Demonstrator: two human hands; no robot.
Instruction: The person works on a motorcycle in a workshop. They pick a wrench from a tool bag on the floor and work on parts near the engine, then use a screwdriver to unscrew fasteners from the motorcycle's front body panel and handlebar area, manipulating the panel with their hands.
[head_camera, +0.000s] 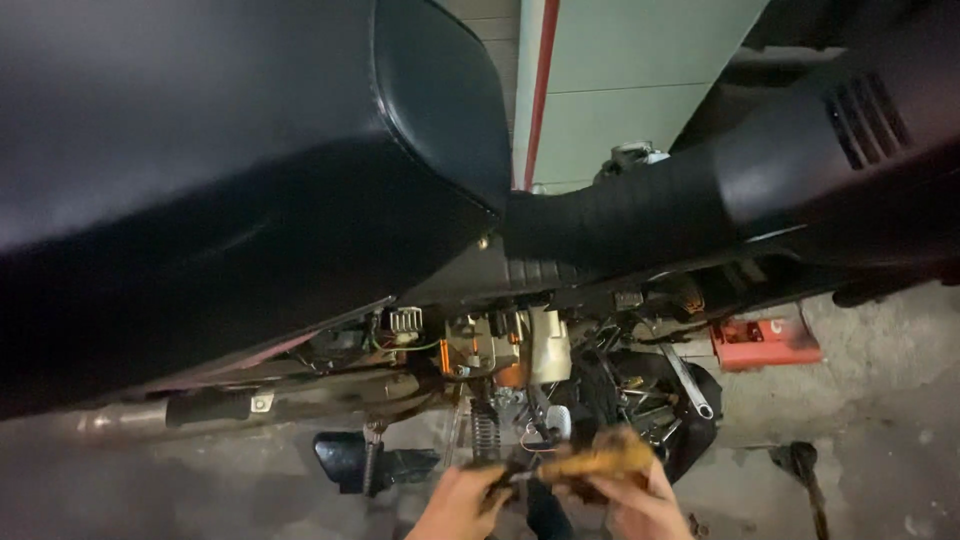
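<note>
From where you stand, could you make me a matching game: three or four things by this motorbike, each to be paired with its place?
Things:
1. padded black motorbike seat
2. red metal box
3. silver spanner
4. brown dirty rag

Places:
A. between both hands
B. on the concrete floor, right
C. fills the upper left
D. on the dark heap under the frame

Pairs: 1-C, 2-B, 3-D, 4-A

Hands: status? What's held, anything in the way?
Left hand and right hand both gripping a blurred brown rag-like thing, a dark part inside it. Motorcycle seat overhangs above. Wrench lies behind, apart.
</note>
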